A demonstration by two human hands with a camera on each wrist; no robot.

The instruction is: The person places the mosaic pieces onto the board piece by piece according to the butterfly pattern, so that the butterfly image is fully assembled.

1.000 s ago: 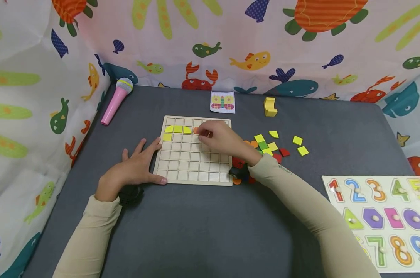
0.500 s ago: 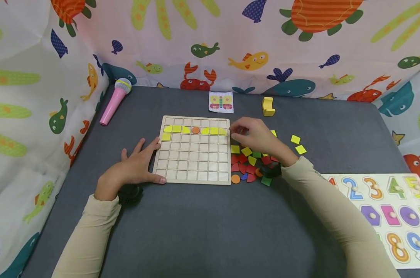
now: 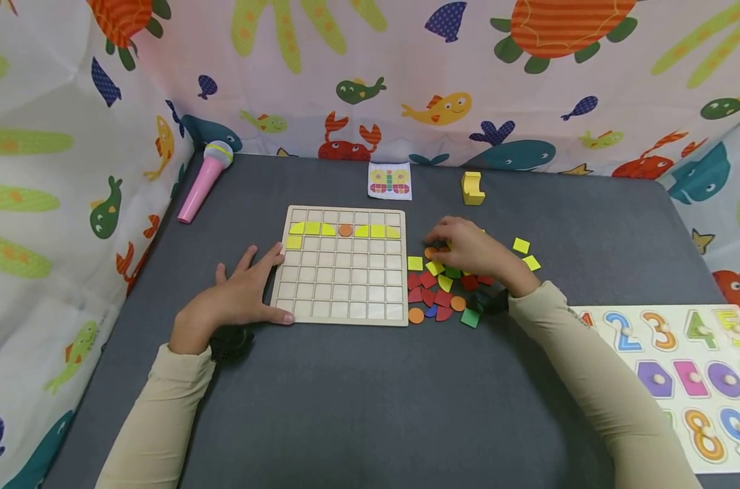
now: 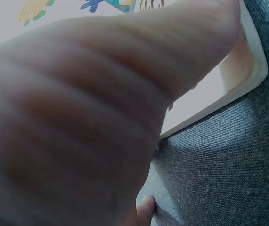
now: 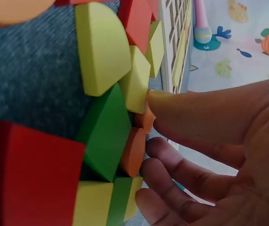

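Observation:
A wooden grid board point(image 3: 339, 294) lies mid-table; near its top sit yellow pieces point(image 3: 378, 231), an orange disc point(image 3: 345, 230) and, one row lower, a yellow square point(image 3: 293, 242). My left hand point(image 3: 232, 299) rests spread at the board's left edge, its thumb at the lower corner. In the left wrist view the hand point(image 4: 77, 108) hides much of the board point(image 4: 209, 103). Over the loose pieces right of the board, my right hand point(image 3: 476, 250) has its fingers bent. Its thumb and fingertips point(image 5: 160, 101) are by orange discs point(image 5: 133, 151), with no piece plainly pinched.
Red pieces point(image 3: 443, 299) and other loose shapes lie beside the board. Behind stand a butterfly pattern card point(image 3: 390, 180) and a yellow block point(image 3: 473, 188). A pink toy microphone point(image 3: 204, 180) lies back left; a number puzzle point(image 3: 675, 401) fills the right front.
My right hand has left the board and moved right to the loose pieces. The orange disc and the yellow pieces beside it now show uncovered. The left hand has stayed put.

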